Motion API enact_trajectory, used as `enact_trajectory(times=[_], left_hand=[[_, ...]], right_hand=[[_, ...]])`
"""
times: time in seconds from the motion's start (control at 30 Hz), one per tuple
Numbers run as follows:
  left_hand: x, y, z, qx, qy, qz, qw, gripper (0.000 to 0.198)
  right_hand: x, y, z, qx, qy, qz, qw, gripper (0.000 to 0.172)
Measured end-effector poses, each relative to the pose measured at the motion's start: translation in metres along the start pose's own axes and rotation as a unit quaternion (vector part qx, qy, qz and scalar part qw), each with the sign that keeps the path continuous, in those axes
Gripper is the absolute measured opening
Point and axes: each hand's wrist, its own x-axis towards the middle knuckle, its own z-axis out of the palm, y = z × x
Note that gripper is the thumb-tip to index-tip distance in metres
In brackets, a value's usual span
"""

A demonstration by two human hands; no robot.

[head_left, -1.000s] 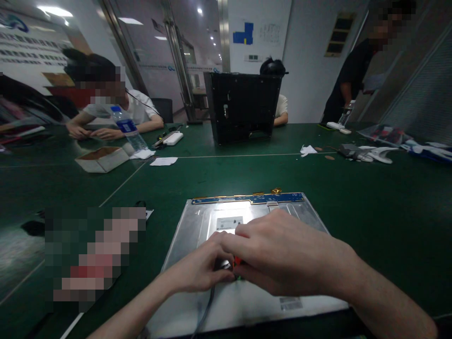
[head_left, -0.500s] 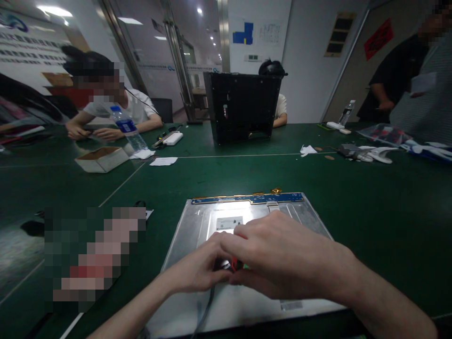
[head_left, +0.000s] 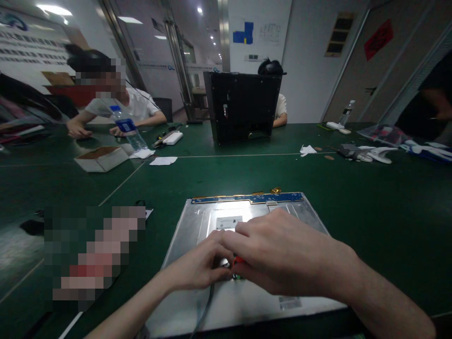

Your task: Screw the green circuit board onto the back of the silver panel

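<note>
A silver flat display panel [head_left: 183,235] lies back side up on the green table, with a blue circuit strip [head_left: 226,199] along its far edge. My left hand [head_left: 201,263] is closed in a pinch over the middle of the panel, at the metallic end of a dark cable [head_left: 208,306] that runs down toward me. My right hand [head_left: 282,254] meets it from the right, fingers closed around a small red part [head_left: 239,260]. A bit of green shows just below the red. The fingers of both hands touch or nearly touch, and they hide most of what they hold.
A large black case [head_left: 243,106] stands at the back. Left of it are a water bottle [head_left: 125,125], an open small box [head_left: 102,159] and a white paper [head_left: 163,161]. White gloves [head_left: 377,154] lie at the right. A person [head_left: 123,106] sits at the far left.
My hands have barely moved; the right fingers shift slightly at the red part. At the far right, a standing person has moved toward the frame's edge.
</note>
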Motion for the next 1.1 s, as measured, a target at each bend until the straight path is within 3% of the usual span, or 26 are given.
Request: enact_trajectory(times=[0.37, 0.6, 1.1], left_hand=[[0.0014, 0.0016, -0.0009, 0.01, 0.005, 0.004, 1.0, 0.014], [0.0008, 0.0009, 0.0, 0.012, 0.002, 0.013, 1.0, 0.012], [0.0002, -0.0005, 0.0007, 0.005, 0.004, -0.013, 1.0, 0.012]], right_hand=[[-0.0025, -0.0022, -0.0038, 0.029, -0.021, -0.003, 0.999, 0.025], [0.0001, -0.0002, 0.0, 0.008, -0.004, 0.0, 1.0, 0.017], [-0.0019, -0.0008, -0.0005, 0.017, -0.005, 0.003, 1.0, 0.02]])
